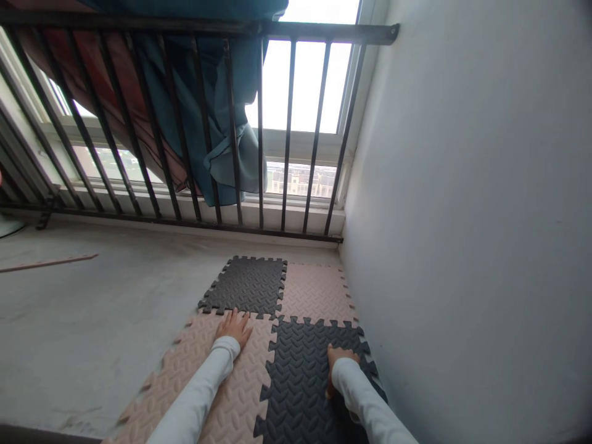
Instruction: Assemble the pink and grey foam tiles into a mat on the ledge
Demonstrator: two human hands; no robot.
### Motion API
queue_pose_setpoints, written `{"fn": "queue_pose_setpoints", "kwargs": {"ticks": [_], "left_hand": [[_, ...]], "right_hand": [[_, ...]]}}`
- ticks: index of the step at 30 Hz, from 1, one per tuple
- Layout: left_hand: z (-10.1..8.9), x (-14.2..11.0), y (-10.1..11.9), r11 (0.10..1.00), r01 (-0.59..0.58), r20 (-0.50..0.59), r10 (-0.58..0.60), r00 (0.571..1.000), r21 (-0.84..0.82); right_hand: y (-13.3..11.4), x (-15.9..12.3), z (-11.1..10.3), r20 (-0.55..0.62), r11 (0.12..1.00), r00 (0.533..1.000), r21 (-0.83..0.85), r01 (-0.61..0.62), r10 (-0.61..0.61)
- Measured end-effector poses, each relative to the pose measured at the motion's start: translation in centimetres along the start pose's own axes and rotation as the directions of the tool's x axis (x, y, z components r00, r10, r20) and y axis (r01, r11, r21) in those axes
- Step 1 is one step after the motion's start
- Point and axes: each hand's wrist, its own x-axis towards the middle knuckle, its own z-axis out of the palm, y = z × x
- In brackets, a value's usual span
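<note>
My left hand (234, 328) lies flat with spread fingers on a beige-pink foam mat tile (250, 394), its fingertips at the seam with a dark grey tile (250, 283). On the near black foam tile (298, 382) my right hand (341, 359) rests with its fingers curled in, knuckles down, and I see nothing in it. Behind that one is a second pink tile (317, 293), beside the wall. The tiles have jigsaw edges and sit together in a checkered pattern.
A white wall (472, 216) rises close on the right. Ahead stands a black metal railing (198, 219) before a window, with blue-green and reddish cloth (185, 111) behind its bars. Bare concrete floor (92, 333) spreads left, where a thin pinkish strip (50, 263) lies.
</note>
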Motion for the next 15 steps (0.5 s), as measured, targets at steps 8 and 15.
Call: {"fn": "queue_pose_setpoints", "kwargs": {"ticks": [8, 15], "left_hand": [[-1.3, 1.7, -2.3, 0.994, 0.108, -0.068, -0.108, 0.992, -0.005], [0.5, 1.6, -4.1, 0.981, 0.196, -0.159, -0.191, 0.969, 0.014]], "right_hand": [[0.1, 0.5, 0.3, -0.023, 1.000, 1.000, 0.002, 0.015, -0.015], [-0.1, 0.6, 0.2, 0.000, 1.000, 1.000, -0.012, 0.001, -0.001]]}}
